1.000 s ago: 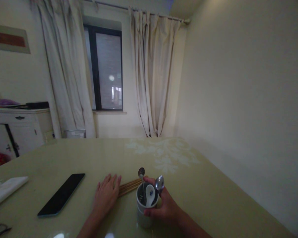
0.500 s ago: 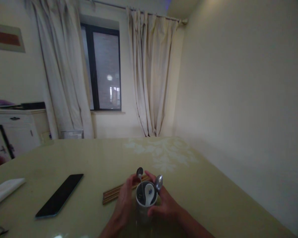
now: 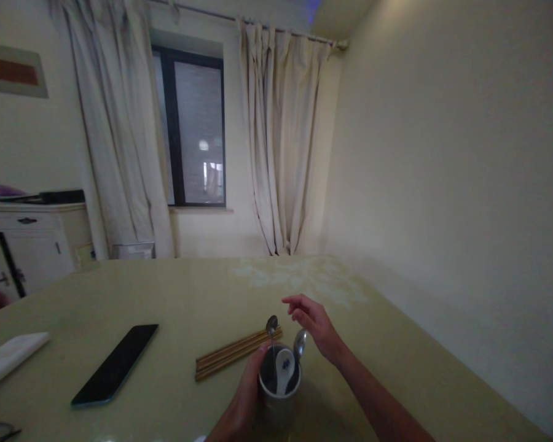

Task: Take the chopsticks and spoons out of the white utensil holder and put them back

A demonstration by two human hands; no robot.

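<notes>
While curled L hand (image 3: pixel 247 383) holds cup (image 3: pixel 281 406) by L side, R hand (image 3: pixel 314 319), part-open & empty, hangs beyond, to R.

Black rectangular phone (image 3: pixel 116 366) lies near a flat white slab (image 3: pixel 15 357); pale fabric curtains (image 3: pixel 283 135) flank a dark-framed glass window (image 3: pixel 199 123).

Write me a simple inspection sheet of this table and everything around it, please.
Surface: glossy table, pale leaf pattern at the far end.
Things in use: upright cup holding a white spoon and two metal spoons; chopsticks lie beside it.
Clutter: phone and a white object to the left.
Hands: left hand against the cup's left side, grip unclear; right hand raised above the table, nothing seen in it.
Cables: unclear; a thin dark item at the lower left edge.
Surroundings: curtains, window, cabinet, wall.
</notes>
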